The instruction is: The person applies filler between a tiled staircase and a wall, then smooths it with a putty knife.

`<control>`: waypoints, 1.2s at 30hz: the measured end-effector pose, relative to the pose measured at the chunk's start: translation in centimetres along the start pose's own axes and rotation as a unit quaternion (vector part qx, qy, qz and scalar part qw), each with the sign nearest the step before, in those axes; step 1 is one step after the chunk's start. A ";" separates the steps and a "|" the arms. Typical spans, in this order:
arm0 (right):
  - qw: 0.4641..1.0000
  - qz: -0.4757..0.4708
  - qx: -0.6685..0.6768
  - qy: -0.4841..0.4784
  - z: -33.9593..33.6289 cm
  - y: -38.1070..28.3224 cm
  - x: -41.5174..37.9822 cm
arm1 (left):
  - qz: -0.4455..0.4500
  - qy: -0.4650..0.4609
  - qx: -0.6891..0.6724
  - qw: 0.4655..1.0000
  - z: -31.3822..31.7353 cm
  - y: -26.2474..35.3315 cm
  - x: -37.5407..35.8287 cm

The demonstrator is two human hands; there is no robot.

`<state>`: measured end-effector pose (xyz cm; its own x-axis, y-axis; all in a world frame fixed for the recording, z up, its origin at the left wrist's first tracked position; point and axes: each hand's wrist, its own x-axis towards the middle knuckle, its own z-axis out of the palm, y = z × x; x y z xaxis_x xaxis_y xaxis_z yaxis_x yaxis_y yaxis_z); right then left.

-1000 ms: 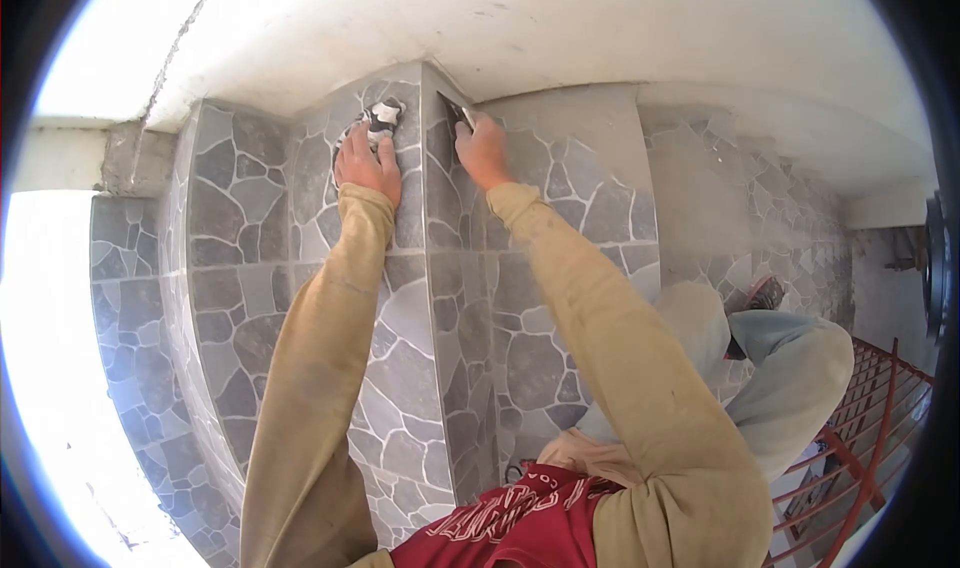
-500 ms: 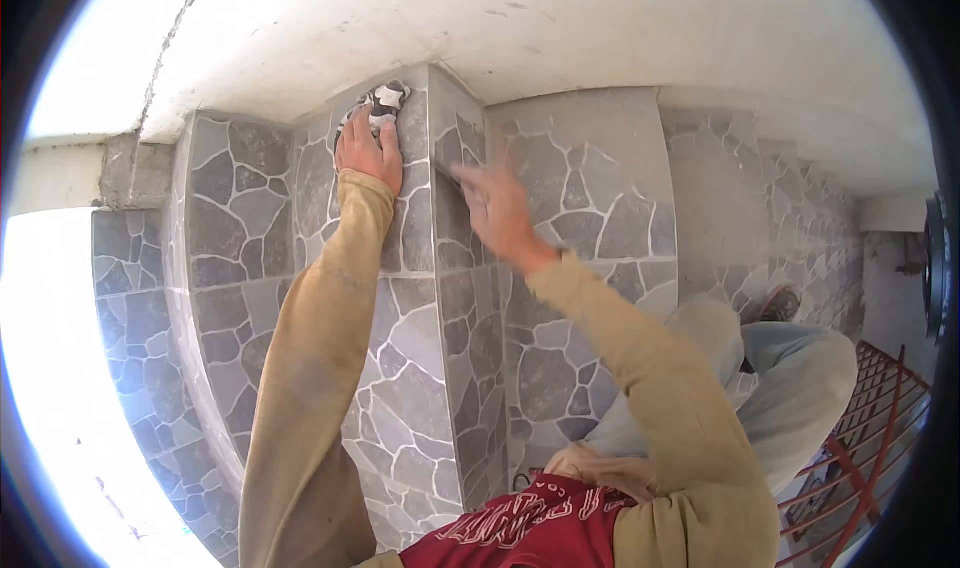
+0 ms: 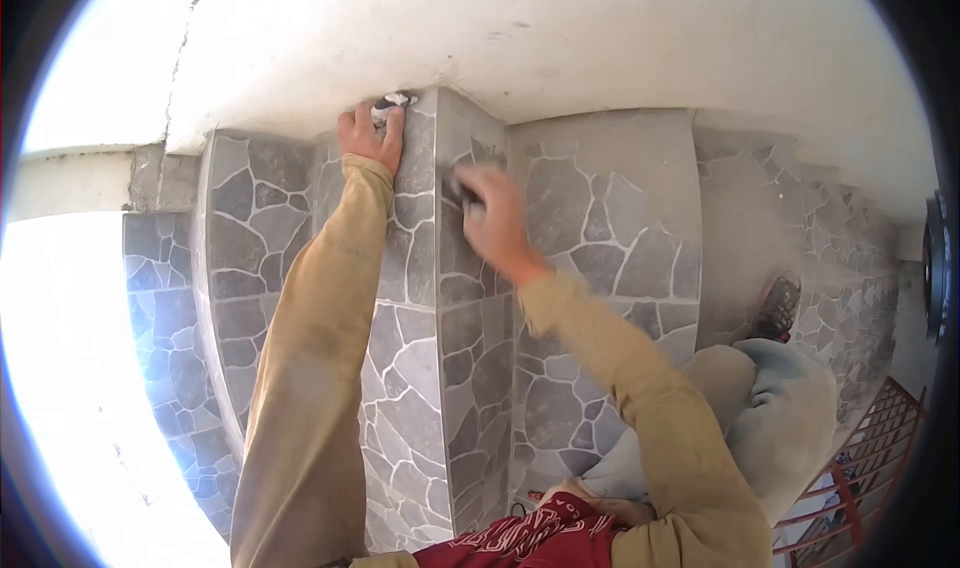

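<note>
My left hand (image 3: 371,140) is up at the top edge of the stone-patterned tile column (image 3: 405,368), its fingers and thumb curled on a crumpled black-and-white cloth (image 3: 393,105). Much of the cloth is hidden by the hand. Just right of the column's corner, my right hand (image 3: 497,223) is closed on a small dark piece (image 3: 462,185) pressed near the narrow tiled side face (image 3: 470,343). Motion blur and the fingers hide its exact kind.
A pale ledge (image 3: 560,43) runs above the tiles. Dusty grey film covers part of the tiled wall (image 3: 610,168) at right. My bent leg (image 3: 780,398) and shoe (image 3: 778,306) are at lower right, near a red metal grating (image 3: 860,458). Bright light enters at left.
My left hand has curled its fingers at the top edge, covering the cloth differently. My right hand has moved slightly down along the side face. The view has shifted a little.
</note>
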<state>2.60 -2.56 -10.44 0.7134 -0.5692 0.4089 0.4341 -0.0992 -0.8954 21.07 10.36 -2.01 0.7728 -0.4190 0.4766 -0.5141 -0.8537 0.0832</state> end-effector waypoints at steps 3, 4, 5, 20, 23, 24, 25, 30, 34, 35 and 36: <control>0.998 -0.030 -0.043 0.045 1.6 4.8 6.9 | -0.011 0.020 0.009 1.000 0.2 -0.1 -0.1; 0.998 -0.031 -0.044 0.044 1.5 4.4 6.5 | -0.012 0.020 0.008 1.000 0.2 -0.1 -0.2; 0.998 -0.020 -0.047 0.028 1.3 3.6 5.6 | -0.022 0.012 0.014 1.000 0.2 -0.1 -0.3; 0.996 -0.019 -0.089 -0.019 0.0 -0.3 1.0 | -0.080 0.001 0.017 0.997 -0.7 2.1 0.1; 0.993 0.016 -0.115 0.005 1.4 2.3 4.2 | -0.075 0.005 0.025 0.997 -0.7 1.9 -0.4; 0.993 0.021 -0.115 0.004 1.5 3.0 5.3 | -0.065 0.019 0.020 0.998 -0.8 2.1 -0.6; 0.995 0.019 -0.094 -0.011 1.2 3.0 6.7 | -0.093 -0.007 0.027 0.995 -1.1 2.4 -0.6; 0.991 -0.013 -0.111 -0.071 -0.1 -0.2 3.5 | -0.089 -0.006 0.010 0.996 -0.9 2.3 0.1; 0.988 0.017 -0.152 -0.035 1.3 3.0 6.2 | -0.107 -0.024 0.015 0.994 -1.5 2.7 -0.5; 0.989 -0.001 -0.146 -0.025 1.3 2.6 6.5 | -0.105 -0.024 0.015 0.994 -1.4 2.5 -0.8; 0.989 -0.024 -0.143 -0.013 1.3 2.1 7.4 | -0.095 -0.011 0.015 0.995 -1.2 2.3 -0.7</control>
<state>9.52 -5.96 -9.04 0.7114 -0.5365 0.4539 0.2977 -0.3551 -0.8862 18.90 9.05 -1.10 0.8630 -0.2551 0.4361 -0.3466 -0.9270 0.1435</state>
